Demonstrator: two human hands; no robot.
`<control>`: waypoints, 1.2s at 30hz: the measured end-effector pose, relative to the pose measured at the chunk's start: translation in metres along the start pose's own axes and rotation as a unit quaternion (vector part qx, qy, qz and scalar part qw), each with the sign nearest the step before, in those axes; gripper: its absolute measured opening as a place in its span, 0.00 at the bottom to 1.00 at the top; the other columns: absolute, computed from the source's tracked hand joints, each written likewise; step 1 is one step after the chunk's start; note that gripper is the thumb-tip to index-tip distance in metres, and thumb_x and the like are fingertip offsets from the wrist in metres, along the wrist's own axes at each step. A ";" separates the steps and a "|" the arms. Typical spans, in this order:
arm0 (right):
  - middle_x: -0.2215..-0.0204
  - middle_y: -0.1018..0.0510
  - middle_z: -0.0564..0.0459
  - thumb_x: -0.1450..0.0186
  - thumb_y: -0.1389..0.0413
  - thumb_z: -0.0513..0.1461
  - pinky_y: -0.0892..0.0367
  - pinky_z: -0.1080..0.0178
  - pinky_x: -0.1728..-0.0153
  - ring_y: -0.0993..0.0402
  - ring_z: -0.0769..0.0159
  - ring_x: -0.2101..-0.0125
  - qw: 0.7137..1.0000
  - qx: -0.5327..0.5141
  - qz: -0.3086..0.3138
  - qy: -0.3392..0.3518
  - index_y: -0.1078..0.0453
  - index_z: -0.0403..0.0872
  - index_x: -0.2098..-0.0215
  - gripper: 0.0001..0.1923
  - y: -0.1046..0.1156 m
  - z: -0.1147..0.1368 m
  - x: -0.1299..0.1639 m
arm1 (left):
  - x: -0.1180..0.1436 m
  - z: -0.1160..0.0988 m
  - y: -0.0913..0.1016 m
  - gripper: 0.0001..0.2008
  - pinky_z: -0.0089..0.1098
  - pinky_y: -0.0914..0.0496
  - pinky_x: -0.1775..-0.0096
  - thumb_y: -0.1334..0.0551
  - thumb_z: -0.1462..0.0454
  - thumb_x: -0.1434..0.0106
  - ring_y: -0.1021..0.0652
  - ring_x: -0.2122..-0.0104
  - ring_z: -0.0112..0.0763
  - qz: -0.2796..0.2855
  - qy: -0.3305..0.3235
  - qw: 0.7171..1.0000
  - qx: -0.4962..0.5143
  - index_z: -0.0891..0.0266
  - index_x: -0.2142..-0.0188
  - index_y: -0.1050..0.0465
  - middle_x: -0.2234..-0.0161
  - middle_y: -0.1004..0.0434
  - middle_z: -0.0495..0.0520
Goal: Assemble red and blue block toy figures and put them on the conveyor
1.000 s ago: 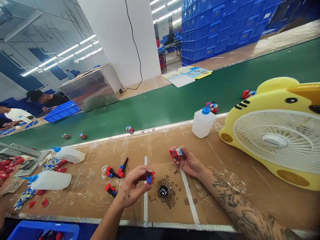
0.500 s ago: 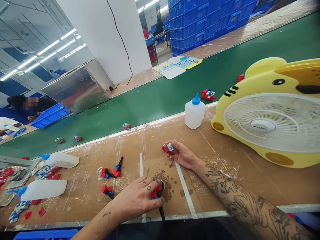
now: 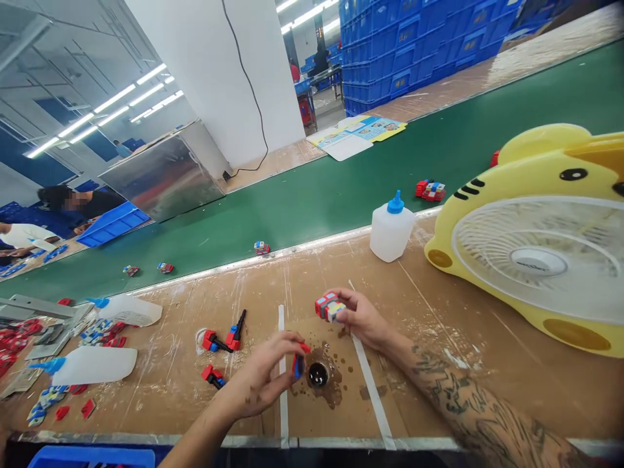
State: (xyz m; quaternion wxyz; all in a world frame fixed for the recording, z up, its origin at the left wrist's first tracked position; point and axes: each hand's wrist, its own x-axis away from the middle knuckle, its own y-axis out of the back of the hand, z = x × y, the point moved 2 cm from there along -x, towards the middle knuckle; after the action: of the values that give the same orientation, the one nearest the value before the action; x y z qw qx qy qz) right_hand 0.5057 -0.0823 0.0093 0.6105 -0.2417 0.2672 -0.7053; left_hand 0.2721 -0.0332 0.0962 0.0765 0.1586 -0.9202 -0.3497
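My left hand (image 3: 266, 376) is closed on a small red and blue plastic toy part (image 3: 298, 364), pinched between thumb and fingers; the hand hides some of it. Just right of that part, a small round cup of dark liquid (image 3: 318, 375) sits on the cardboard, with wet spots around it. My right hand (image 3: 363, 317) holds a red, grey and white toy block (image 3: 330, 305) with a yellowish patch, above the cardboard behind the cup. Left of my left hand lie several red and blue parts with black rods (image 3: 236, 330).
A squeeze bottle (image 3: 391, 231) with a blue tip stands by the green conveyor belt (image 3: 312, 201). At right is a yellow animal-shaped fan (image 3: 531, 253). Two bottles lie at left among loose parts. Blue crates (image 3: 414, 52) rise behind the belt; people sit far left.
My left hand has lifted the red and blue part off the cup and moved it left, uncovering the dark liquid. The block in my right hand has turned and come slightly nearer.
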 end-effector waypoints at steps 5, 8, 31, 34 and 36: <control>0.67 0.19 0.51 0.54 0.24 0.42 0.29 0.64 0.68 0.23 0.62 0.69 0.998 0.051 0.013 0.028 0.26 0.47 0.60 0.26 -0.007 -0.007 0.004 | -0.011 0.023 -0.005 0.18 0.36 0.30 0.50 0.34 0.59 0.35 0.25 0.51 0.40 -0.209 0.072 0.934 0.279 0.60 0.48 0.31 0.53 0.26 0.59; 0.65 0.19 0.51 0.51 0.25 0.42 0.28 0.61 0.64 0.22 0.60 0.65 0.995 0.087 0.028 0.045 0.27 0.49 0.57 0.26 -0.008 -0.009 0.007 | -0.024 0.024 -0.011 0.19 0.36 0.29 0.50 0.31 0.59 0.38 0.25 0.52 0.41 -0.229 0.088 0.912 0.327 0.60 0.49 0.28 0.53 0.25 0.59; 0.45 0.33 0.42 0.34 0.42 0.41 0.31 0.46 0.49 0.32 0.46 0.46 0.727 0.604 -0.149 0.291 0.44 0.53 0.35 0.31 0.001 0.013 0.001 | -0.177 0.014 -0.028 0.23 0.29 0.30 0.59 0.31 0.63 0.43 0.24 0.62 0.33 -0.275 0.146 0.950 0.030 0.63 0.51 0.35 0.60 0.25 0.56; 0.40 0.38 0.41 0.35 0.41 0.46 0.36 0.42 0.43 0.38 0.44 0.41 0.735 0.615 -0.166 0.234 0.51 0.52 0.32 0.38 0.017 0.009 -0.011 | -0.241 0.031 0.019 0.26 0.29 0.30 0.59 0.29 0.60 0.45 0.25 0.62 0.32 -0.215 0.156 0.962 -0.060 0.65 0.50 0.34 0.61 0.25 0.54; 0.41 0.35 0.42 0.34 0.42 0.46 0.36 0.43 0.43 0.37 0.45 0.42 0.737 0.623 -0.155 0.208 0.47 0.51 0.34 0.33 0.022 0.006 -0.016 | -0.288 0.042 0.046 0.26 0.34 0.29 0.56 0.28 0.60 0.44 0.24 0.59 0.36 -0.174 0.172 0.965 -0.097 0.66 0.49 0.33 0.58 0.25 0.56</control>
State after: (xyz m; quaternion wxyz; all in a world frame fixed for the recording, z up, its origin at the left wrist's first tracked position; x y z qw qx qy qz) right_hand 0.5286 -0.0700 -0.0013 0.4358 0.3079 -0.1530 -0.8318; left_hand 0.5203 0.1249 0.0868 0.1865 0.3657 -0.8129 -0.4131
